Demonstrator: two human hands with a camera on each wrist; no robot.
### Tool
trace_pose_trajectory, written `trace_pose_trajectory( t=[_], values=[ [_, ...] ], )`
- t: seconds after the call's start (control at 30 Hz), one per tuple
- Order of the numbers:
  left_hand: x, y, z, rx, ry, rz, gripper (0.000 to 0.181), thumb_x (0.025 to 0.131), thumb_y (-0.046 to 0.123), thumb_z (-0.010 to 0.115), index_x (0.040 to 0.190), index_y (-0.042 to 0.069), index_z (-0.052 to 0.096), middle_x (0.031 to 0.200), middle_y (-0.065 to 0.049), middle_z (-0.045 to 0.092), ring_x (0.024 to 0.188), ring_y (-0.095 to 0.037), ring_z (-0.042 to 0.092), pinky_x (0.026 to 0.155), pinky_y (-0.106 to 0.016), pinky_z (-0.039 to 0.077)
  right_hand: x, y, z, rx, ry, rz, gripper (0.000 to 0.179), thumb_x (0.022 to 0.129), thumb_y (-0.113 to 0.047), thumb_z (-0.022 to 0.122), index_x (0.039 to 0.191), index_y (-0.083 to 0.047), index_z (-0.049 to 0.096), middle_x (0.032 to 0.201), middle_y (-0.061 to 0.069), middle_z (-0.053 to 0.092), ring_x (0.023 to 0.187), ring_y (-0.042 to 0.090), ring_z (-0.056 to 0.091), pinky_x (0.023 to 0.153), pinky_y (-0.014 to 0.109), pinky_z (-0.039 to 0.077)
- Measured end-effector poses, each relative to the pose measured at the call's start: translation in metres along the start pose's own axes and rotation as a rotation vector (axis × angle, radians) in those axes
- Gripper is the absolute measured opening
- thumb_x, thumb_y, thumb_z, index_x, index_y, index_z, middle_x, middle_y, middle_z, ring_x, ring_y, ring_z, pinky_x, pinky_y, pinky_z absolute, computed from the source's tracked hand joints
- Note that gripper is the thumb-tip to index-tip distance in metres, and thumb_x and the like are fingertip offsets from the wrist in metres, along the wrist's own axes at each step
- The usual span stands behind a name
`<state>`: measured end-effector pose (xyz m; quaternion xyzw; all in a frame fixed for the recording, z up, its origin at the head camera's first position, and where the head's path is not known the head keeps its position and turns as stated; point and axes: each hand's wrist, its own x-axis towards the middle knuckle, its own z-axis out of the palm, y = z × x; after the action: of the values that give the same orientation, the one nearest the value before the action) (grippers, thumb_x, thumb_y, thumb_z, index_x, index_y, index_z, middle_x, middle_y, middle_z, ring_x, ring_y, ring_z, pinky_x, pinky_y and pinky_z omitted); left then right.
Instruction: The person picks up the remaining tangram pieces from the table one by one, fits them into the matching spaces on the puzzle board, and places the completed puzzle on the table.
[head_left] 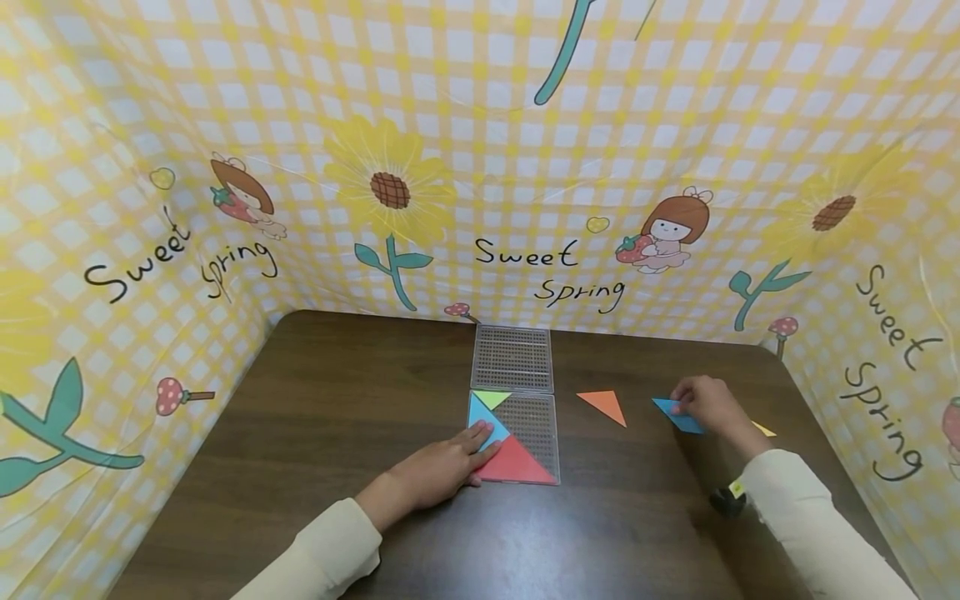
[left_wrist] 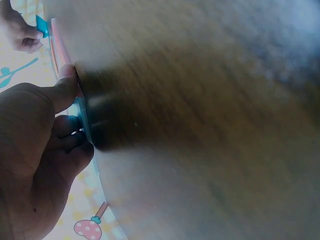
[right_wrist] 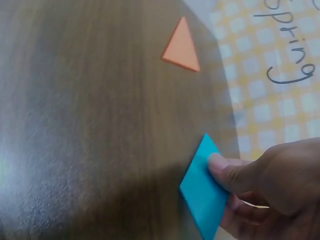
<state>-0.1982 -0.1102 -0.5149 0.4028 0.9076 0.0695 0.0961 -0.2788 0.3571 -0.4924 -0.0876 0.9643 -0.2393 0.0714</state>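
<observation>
My left hand (head_left: pixel 442 468) rests on the near left part of an open, hinged clear plastic case (head_left: pixel 557 433). Its fingers lie over a blue triangle (head_left: pixel 480 417) and a red triangle (head_left: pixel 517 462), and the thumb touches the case's edge in the left wrist view. A green triangle (head_left: pixel 492 399) sits at the far left corner of the same half. Off to the right, my right hand (head_left: pixel 712 406) pinches a blue parallelogram (right_wrist: pixel 202 190), thumb on its upper face and fingers behind. An orange triangle (head_left: pixel 606 407) lies on the table between the case and that hand.
The case's other half (head_left: pixel 513 358), a gridded panel, lies flat toward the cloth wall (head_left: pixel 495 167). Part of a yellow piece (head_left: pixel 763 428) shows behind my right wrist. A small black object (head_left: pixel 726 502) is by the right sleeve. Patterned cloth encloses the dark wooden table (head_left: pixel 337 392).
</observation>
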Motion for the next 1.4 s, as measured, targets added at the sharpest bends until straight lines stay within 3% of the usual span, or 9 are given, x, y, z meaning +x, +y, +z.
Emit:
trace_pose_trajectory(
  t=[0.2, 0.33, 0.47, 0.67, 0.83, 1.13, 1.4],
  values=[
    [0.000, 0.000, 0.000, -0.002, -0.004, -0.004, 0.058, 0.107, 0.035, 0.052, 0.158, 0.011, 0.040, 0.168, -0.017, 0.029, 0.156, -0.030, 0.028, 0.110, -0.039, 0.050, -0.002, -0.010, -0.006, 0.013, 0.058, -0.027, 0.011, 0.090, -0.006, 0.076, 0.091, 0.004, 0.074, 0.084, 0.015, 0.075, 0.074, 0.024, 0.069, 0.067, 0.042, 0.058],
    [0.000, 0.000, 0.000, 0.011, -0.004, 0.000, 0.057, 0.107, 0.034, 0.053, 0.158, 0.011, 0.041, 0.167, -0.017, 0.030, 0.156, -0.030, 0.029, 0.109, -0.039, 0.051, -0.001, -0.019, -0.005, 0.090, 0.080, 0.009, 0.017, 0.093, -0.008, 0.074, 0.100, 0.007, 0.074, 0.091, 0.021, 0.076, 0.071, 0.020, 0.071, 0.062, 0.033, 0.060],
    [-0.001, 0.001, -0.001, 0.019, -0.005, 0.004, 0.057, 0.107, 0.033, 0.053, 0.158, 0.010, 0.041, 0.167, -0.018, 0.031, 0.156, -0.031, 0.030, 0.109, -0.039, 0.051, 0.001, -0.033, -0.002, 0.182, 0.070, 0.050, 0.021, 0.097, -0.009, 0.069, 0.108, 0.009, 0.070, 0.100, 0.025, 0.074, 0.078, 0.021, 0.072, 0.065, 0.031, 0.061],
    [-0.001, 0.001, -0.001, 0.018, -0.001, 0.011, 0.057, 0.107, 0.033, 0.053, 0.158, 0.010, 0.041, 0.166, -0.018, 0.031, 0.155, -0.032, 0.031, 0.110, -0.040, 0.050, 0.003, -0.060, 0.001, 0.330, -0.006, 0.125, 0.027, 0.100, -0.010, 0.067, 0.117, 0.011, 0.064, 0.108, 0.026, 0.069, 0.087, 0.022, 0.071, 0.077, 0.039, 0.063],
    [0.000, 0.000, -0.001, 0.013, 0.003, 0.012, 0.057, 0.107, 0.033, 0.053, 0.158, 0.010, 0.041, 0.167, -0.018, 0.030, 0.156, -0.032, 0.030, 0.109, -0.039, 0.051, 0.003, -0.082, 0.003, 0.454, -0.070, 0.130, 0.029, 0.100, -0.009, 0.066, 0.121, 0.011, 0.061, 0.105, 0.019, 0.064, 0.086, 0.020, 0.067, 0.082, 0.044, 0.063],
    [0.001, -0.001, -0.001, 0.026, 0.003, 0.011, 0.057, 0.107, 0.034, 0.054, 0.158, 0.011, 0.041, 0.167, -0.017, 0.030, 0.156, -0.031, 0.029, 0.108, -0.037, 0.052, 0.012, -0.110, 0.013, 0.614, -0.130, 0.122, 0.037, 0.097, -0.007, 0.070, 0.128, 0.010, 0.059, 0.105, 0.012, 0.062, 0.087, 0.016, 0.065, 0.086, 0.044, 0.061],
    [0.001, 0.001, -0.001, 0.024, 0.006, 0.007, 0.057, 0.107, 0.034, 0.053, 0.158, 0.011, 0.041, 0.167, -0.017, 0.030, 0.156, -0.031, 0.029, 0.110, -0.038, 0.051, 0.021, -0.128, 0.025, 0.705, -0.164, 0.096, 0.041, 0.094, -0.003, 0.072, 0.129, 0.012, 0.058, 0.105, 0.011, 0.059, 0.084, 0.015, 0.064, 0.079, 0.037, 0.063]
  ],
)
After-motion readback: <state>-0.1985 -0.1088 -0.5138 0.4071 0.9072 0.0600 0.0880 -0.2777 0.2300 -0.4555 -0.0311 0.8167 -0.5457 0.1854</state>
